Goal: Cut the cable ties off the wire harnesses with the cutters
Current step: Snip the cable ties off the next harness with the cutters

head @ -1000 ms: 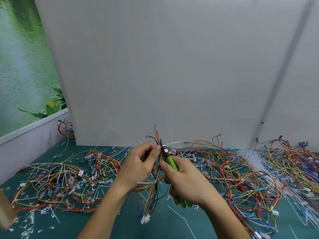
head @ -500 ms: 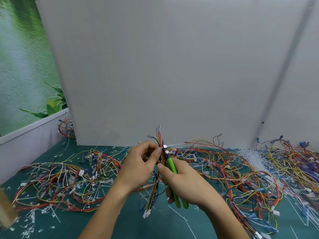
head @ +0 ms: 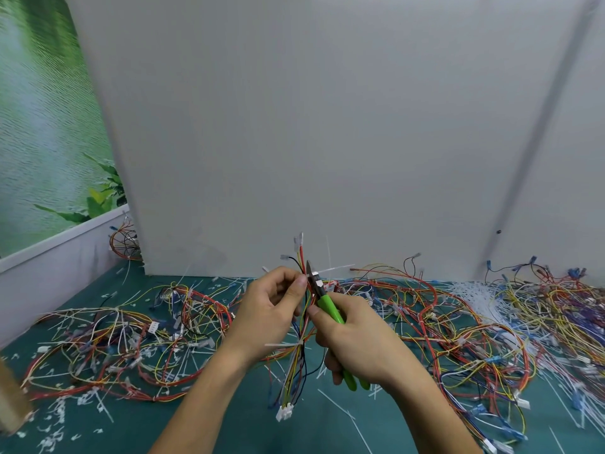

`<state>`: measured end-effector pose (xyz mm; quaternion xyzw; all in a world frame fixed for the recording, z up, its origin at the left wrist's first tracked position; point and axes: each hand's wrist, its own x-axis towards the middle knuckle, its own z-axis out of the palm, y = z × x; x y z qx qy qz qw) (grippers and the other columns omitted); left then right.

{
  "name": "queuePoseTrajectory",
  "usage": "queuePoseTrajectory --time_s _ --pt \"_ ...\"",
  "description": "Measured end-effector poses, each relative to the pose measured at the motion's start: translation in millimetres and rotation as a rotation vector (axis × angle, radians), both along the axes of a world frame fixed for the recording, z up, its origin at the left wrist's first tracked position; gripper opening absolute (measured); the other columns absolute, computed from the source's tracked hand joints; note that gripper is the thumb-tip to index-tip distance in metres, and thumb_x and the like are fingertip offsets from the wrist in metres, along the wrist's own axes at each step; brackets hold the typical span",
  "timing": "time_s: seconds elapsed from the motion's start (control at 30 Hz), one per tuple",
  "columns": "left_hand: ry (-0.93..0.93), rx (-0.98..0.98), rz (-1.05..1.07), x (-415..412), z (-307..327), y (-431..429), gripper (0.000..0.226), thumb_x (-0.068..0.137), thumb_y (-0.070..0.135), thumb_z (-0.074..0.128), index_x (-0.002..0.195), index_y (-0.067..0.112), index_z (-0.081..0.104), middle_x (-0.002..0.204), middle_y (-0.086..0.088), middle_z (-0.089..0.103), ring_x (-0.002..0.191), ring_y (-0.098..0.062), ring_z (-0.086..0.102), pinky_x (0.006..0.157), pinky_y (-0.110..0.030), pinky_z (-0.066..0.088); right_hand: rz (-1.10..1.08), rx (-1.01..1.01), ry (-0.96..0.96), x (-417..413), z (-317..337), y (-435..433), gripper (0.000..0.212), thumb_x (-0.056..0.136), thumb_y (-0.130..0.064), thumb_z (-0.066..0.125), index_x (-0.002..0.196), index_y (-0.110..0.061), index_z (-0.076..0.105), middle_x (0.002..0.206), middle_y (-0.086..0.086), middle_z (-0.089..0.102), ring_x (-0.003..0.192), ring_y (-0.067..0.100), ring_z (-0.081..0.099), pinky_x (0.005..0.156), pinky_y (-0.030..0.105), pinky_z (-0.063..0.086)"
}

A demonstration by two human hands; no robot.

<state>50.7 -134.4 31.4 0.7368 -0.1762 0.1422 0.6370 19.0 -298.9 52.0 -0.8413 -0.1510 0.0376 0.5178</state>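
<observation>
Wire harness, a bundle of red, yellow, blue and black wires, is held roughly upright above the middle of the table, toward its near edge. Its white connector hangs lowest and nearest the viewer. Any marking on the connector is too small to read. A white cable tie circles the bundle just below the hands.

Left hand grips the bundle, fingers curled round it and thumb pressed along the wires. Right hand is wrapped round the green handles of the cutters, which are squeezed close together. The jaws point up and away and are set against the head of a second cable tie beside the left thumb tip, its tail jutting to the right. Whether this tie is cut through cannot be told.

White offcuts litter the green surface at the near left corner, beside a wooden object cut off by the frame. Loose harnesses sprawl across the left half of the table, and a denser tangle covers the right half. A heap of white ties lies toward the far edge on the right. A small wire coil sits at the far left corner.

A plain white panel stands along the far edge, with a green foliage print to its left.
</observation>
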Motion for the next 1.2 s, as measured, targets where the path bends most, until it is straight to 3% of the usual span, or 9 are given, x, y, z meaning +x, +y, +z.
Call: queuePoseTrajectory --time_s 0.13,0.23,0.4,0.5,0.6,0.93,1.2 --pt "0.054 -0.054 0.036 1.0 -2.4 -5.2 0.019 0.101 0.026 0.057 0.091 0.014 0.068 0.066 0.000 0.058 0.062 -0.010 0.053 0.060 -0.023 0.046 -0.005 0.004 -0.002 0.7 -0.9 2.4 0.025 0.105 -0.034 0.054 0.091 -0.013 0.055 0.072 0.009 0.051 0.046 0.022 0.056 0.042 0.028 0.049" --pt "0.087 -0.083 0.040 1.4 -4.1 -7.0 0.019 0.101 0.026 0.057 0.095 0.013 0.069 0.079 -0.015 0.065 0.072 -0.012 0.058 0.068 -0.028 0.050 0.011 0.021 0.006 0.0 -0.8 3.7 0.028 0.103 -0.037 0.056 0.088 -0.014 0.052 0.071 0.007 0.050 0.049 0.022 0.055 0.045 0.029 0.050" --pt "0.087 -0.085 0.055 2.8 -5.5 -9.3 0.018 0.101 0.026 0.057 0.096 0.012 0.068 0.077 -0.007 0.066 0.072 -0.009 0.059 0.069 -0.025 0.051 0.036 0.012 0.043 -0.9 1.1 3.9 0.034 0.102 -0.041 0.057 0.098 -0.007 0.053 0.073 0.006 0.055 0.056 0.020 0.062 0.056 0.035 0.059" --pt "0.092 -0.093 0.061 3.8 -6.6 -9.9 0.014 0.101 0.022 0.057 0.098 0.012 0.066 0.071 0.009 0.065 0.067 -0.003 0.058 0.063 -0.017 0.048 0.040 -0.011 0.063 -1.2 1.7 4.0 0.033 0.102 -0.042 0.056 0.101 -0.009 0.054 0.076 0.005 0.059 0.059 0.018 0.066 0.062 0.039 0.064" --pt "0.091 -0.077 0.065 3.5 -7.1 -9.9 0.013 0.101 0.022 0.057 0.099 0.014 0.066 0.073 0.007 0.065 0.067 -0.006 0.057 0.065 -0.021 0.050 0.042 -0.029 0.061 -0.9 0.9 4.5 0.030 0.102 -0.041 0.056 0.102 -0.011 0.054 0.078 0.005 0.059 0.061 0.017 0.067 0.065 0.044 0.065" --pt "0.050 -0.008 0.062 2.8 -5.5 -4.8 0.010 0.100 0.020 0.059 0.094 0.018 0.067 0.069 0.016 0.065 0.069 -0.004 0.059 0.068 -0.023 0.051 0.034 -0.096 0.037 0.1 -3.6 4.5 0.023 0.102 -0.040 0.057 0.098 -0.018 0.054 0.072 0.004 0.061 0.051 0.012 0.064 0.050 0.026 0.056" --pt "0.007 0.028 0.081 1.8 -6.1 -3.8 0.012 0.099 0.024 0.061 0.089 0.022 0.067 0.067 0.011 0.064 0.068 -0.009 0.058 0.069 -0.034 0.051 0.000 -0.111 0.004 4.3 -5.6 -1.6 0.023 0.105 -0.032 0.054 0.089 -0.016 0.053 0.069 0.008 0.054 0.045 0.019 0.056 0.045 0.031 0.054"
